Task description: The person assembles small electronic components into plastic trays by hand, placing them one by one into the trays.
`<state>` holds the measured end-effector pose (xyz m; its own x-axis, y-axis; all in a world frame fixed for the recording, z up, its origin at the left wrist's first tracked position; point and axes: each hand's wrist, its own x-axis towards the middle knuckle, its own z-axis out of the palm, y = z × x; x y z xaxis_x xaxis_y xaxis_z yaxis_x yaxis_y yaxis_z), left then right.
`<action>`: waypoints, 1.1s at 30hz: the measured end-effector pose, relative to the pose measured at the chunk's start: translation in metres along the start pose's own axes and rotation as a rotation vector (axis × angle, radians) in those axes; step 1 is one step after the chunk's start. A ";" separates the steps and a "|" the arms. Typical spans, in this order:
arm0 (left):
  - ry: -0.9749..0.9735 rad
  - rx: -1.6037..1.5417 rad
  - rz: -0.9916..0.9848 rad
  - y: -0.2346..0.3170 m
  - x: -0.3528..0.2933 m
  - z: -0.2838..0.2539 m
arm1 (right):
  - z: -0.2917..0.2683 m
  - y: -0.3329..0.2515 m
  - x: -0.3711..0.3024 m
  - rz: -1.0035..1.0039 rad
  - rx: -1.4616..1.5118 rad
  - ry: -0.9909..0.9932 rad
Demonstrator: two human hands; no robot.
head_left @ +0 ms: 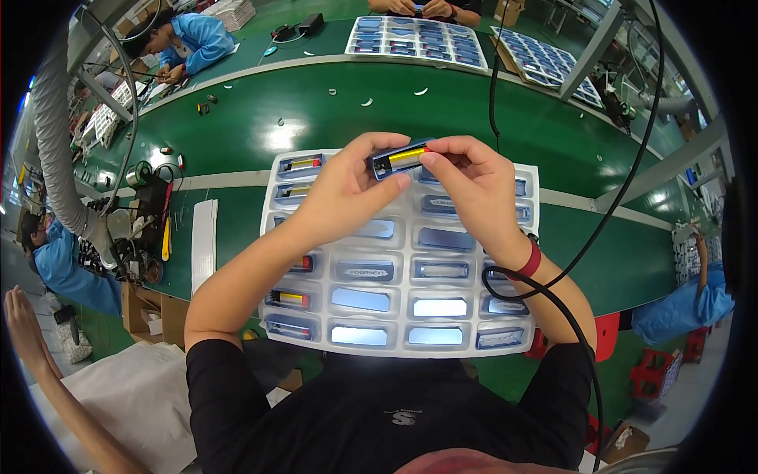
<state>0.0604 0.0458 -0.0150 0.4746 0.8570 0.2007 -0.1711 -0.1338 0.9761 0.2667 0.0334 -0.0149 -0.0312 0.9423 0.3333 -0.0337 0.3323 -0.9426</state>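
Observation:
Above a white moulded tray (403,276), my left hand (343,189) is closed around a small dark blue-grey plastic housing (379,168), held tilted. My right hand (479,189) pinches the red end of a yellow battery cell (406,158) between thumb and fingertips. The cell lies at the housing's open side; how far it sits inside is unclear. Pockets in the tray hold similar housings. Along the left column some contain cells with red ends, such as the yellow-and-red battery (291,299). Other pockets show shiny blue-grey housings (360,300). My hands hide part of the upper pockets.
A black cable (580,316) loops over my right forearm. On the green bench (316,118) lie a white strip (204,245), a yellow-handled tool (166,238) and a soldering station. A ribbed hose (59,150) hangs left. Co-workers sit around; filled trays (418,39) stand opposite.

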 end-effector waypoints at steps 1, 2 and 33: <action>-0.004 -0.002 0.002 0.001 0.002 0.000 | 0.000 0.002 0.000 -0.073 -0.063 0.013; 0.006 -0.016 -0.025 0.002 0.004 -0.001 | -0.001 0.003 0.000 -0.074 -0.066 0.016; -0.031 0.754 0.196 0.030 -0.010 -0.034 | 0.002 -0.009 0.016 -0.466 -0.529 -0.312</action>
<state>0.0217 0.0505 0.0092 0.5219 0.7703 0.3665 0.3736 -0.5926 0.7136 0.2649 0.0455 -0.0013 -0.4140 0.6709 0.6152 0.3675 0.7415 -0.5614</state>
